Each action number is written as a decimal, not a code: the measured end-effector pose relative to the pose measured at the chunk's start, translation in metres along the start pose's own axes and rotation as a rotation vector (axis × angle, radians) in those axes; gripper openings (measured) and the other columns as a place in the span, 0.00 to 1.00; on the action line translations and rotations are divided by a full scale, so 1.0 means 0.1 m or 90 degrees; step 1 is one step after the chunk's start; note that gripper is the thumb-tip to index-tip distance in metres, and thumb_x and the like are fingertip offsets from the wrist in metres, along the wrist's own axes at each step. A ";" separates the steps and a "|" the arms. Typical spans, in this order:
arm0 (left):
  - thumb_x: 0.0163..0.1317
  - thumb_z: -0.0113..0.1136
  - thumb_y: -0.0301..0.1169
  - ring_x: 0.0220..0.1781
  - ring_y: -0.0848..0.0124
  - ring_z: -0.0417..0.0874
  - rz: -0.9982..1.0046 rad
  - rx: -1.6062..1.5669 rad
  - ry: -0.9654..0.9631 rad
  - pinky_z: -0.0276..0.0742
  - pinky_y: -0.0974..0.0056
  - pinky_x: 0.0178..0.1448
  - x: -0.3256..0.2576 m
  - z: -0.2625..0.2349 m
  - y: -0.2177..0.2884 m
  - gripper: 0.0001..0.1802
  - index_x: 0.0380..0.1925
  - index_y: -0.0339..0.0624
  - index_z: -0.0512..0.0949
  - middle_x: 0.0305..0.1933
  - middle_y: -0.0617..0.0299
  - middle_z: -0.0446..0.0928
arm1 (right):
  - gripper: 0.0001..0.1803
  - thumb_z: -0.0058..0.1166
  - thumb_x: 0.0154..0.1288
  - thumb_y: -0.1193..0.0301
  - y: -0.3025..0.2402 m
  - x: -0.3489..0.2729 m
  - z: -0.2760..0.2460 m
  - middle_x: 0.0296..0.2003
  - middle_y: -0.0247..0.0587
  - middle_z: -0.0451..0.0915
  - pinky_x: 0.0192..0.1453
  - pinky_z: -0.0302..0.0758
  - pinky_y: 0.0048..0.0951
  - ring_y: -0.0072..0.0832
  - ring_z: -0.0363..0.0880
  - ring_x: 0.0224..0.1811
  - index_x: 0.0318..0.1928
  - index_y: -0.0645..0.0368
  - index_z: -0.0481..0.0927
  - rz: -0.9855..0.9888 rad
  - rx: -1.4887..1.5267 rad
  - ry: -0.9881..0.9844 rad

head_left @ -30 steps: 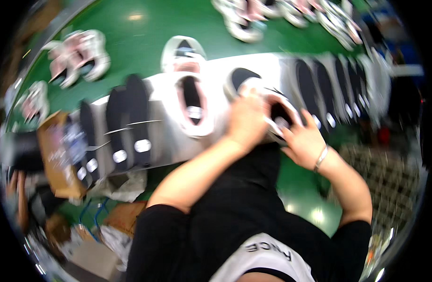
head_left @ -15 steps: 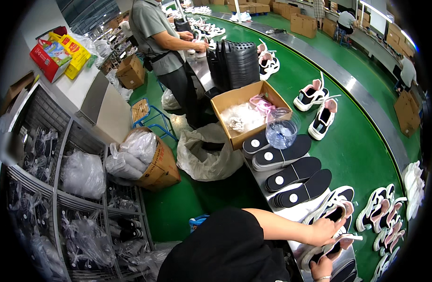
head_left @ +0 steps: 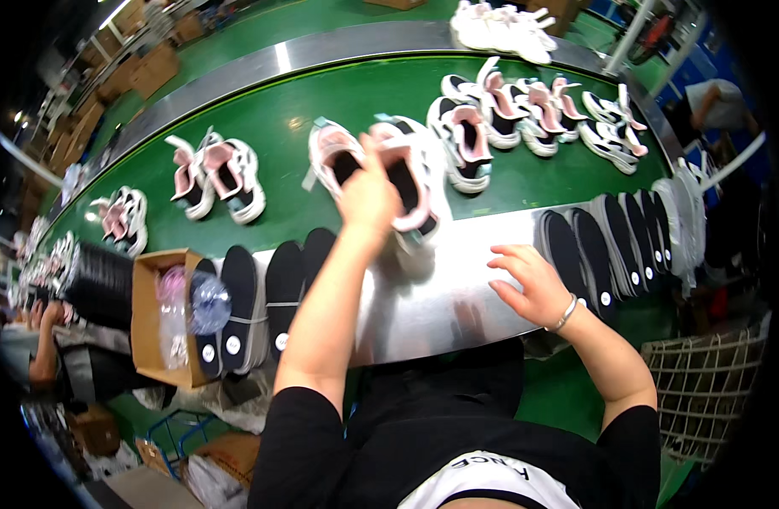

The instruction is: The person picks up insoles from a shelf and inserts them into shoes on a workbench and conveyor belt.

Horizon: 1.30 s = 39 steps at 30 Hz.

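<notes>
Since half a second ago, view is swinging back to the belt [head_left: 262, 127]. Left hand [head_left: 368, 195] is gripping the pink-and-white sneaker [head_left: 410, 182] over the belt (grip firm); right hand [head_left: 533, 284] is hovering open over the steel ledge [head_left: 440, 297]. Lower it level beside its mate [head_left: 334, 157].

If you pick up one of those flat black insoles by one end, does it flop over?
Probably it bends a little: the black insoles look thin and flat. They seem light, since they lie overlapped in neat rows. The left hand is on a pink-and-white shoe, not an insole.
</notes>
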State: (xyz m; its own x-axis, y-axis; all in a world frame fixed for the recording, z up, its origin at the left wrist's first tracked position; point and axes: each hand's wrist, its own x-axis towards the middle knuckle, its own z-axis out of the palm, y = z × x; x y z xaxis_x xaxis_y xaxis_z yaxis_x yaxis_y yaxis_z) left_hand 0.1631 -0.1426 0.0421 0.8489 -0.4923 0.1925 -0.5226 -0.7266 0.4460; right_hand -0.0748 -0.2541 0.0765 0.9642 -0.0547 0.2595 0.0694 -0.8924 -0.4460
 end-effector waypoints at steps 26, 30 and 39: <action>0.44 0.58 0.37 0.57 0.58 0.60 0.226 -0.036 -0.088 0.46 0.47 0.58 -1.61 0.98 -0.03 0.23 0.42 0.41 0.70 0.52 0.52 0.63 | 0.24 0.59 0.39 0.50 2.32 1.81 0.01 0.43 0.44 0.72 0.57 0.61 0.37 0.42 0.64 0.51 0.40 0.43 0.78 0.276 -0.262 -0.222; 0.44 0.57 0.36 0.56 0.58 0.60 0.238 -0.066 -0.075 0.47 0.49 0.58 -1.60 0.99 -0.02 0.22 0.41 0.40 0.70 0.52 0.53 0.64 | 0.21 0.57 0.43 0.52 1.72 1.41 -0.11 0.36 0.44 0.77 0.47 0.70 0.34 0.36 0.74 0.43 0.38 0.48 0.78 0.337 -0.240 -0.202; 0.50 0.58 0.38 0.54 0.54 0.62 0.095 -0.488 0.046 0.52 0.55 0.59 -1.26 0.72 0.58 0.32 0.52 0.34 0.60 0.52 0.46 0.63 | 0.15 0.53 0.50 0.58 0.28 -0.09 -0.15 0.32 0.42 0.75 0.38 0.73 0.38 0.40 0.73 0.39 0.37 0.51 0.75 0.279 -0.202 -0.246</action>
State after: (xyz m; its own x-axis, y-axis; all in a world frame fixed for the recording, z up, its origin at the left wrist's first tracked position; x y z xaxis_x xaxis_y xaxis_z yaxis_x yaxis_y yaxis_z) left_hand 0.0201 -0.1568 -0.0194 0.7911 -0.5067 0.3428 -0.4532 -0.1091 0.8847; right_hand -0.0851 -0.2855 0.0743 0.9125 -0.3307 -0.2407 -0.3718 -0.9160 -0.1509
